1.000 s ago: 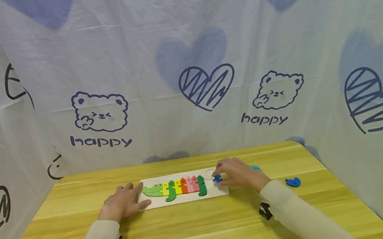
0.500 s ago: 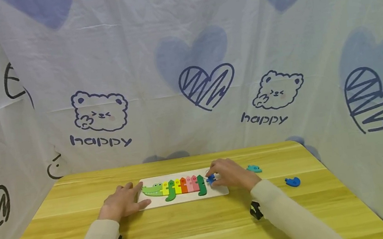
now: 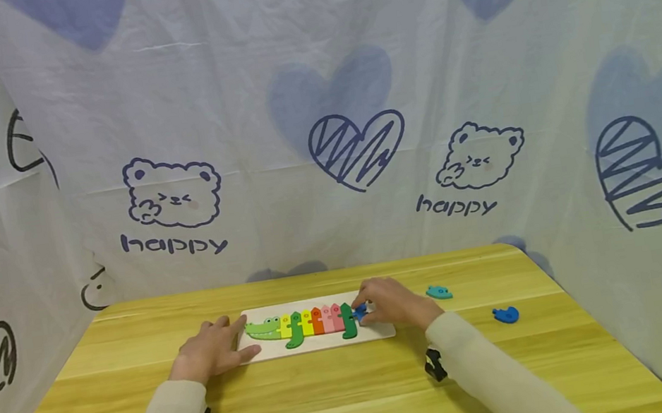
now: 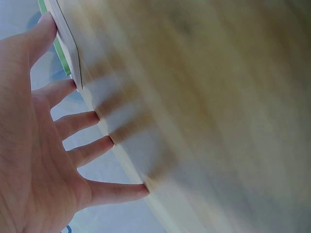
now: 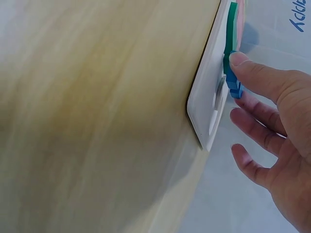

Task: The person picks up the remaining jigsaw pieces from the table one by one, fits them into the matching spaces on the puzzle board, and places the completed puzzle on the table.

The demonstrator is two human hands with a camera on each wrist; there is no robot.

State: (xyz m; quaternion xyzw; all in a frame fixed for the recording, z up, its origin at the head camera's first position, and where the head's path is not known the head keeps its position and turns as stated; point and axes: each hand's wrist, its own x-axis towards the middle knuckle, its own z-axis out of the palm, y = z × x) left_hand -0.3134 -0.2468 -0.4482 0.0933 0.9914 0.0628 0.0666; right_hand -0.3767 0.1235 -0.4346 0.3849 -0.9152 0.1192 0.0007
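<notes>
A white wooden puzzle board (image 3: 324, 342) lies on the table with a crocodile of coloured pieces in it, from a light green head (image 3: 264, 328) at left to a dark green piece with a leg (image 3: 348, 322). My left hand (image 3: 211, 349) has its fingers spread, with thumb and index finger at the board's left end; in the left wrist view the other fingertips touch the table. Thumb and fingers of my right hand (image 3: 393, 301) pinch a blue puzzle piece (image 5: 234, 85), which sits against the dark green piece over the recess. Fingers partly hide it in the head view.
To the right of the board lie a teal puzzle piece (image 3: 439, 291) and, farther right and nearer, a curved blue puzzle piece (image 3: 506, 314). The wooden table (image 3: 310, 409) meets a white printed cloth (image 3: 265, 195) behind and at the sides.
My right hand has moved left with the blue puzzle piece, from the board's right end up to the dark green piece. The teal piece shows fully now. My left hand has stayed put.
</notes>
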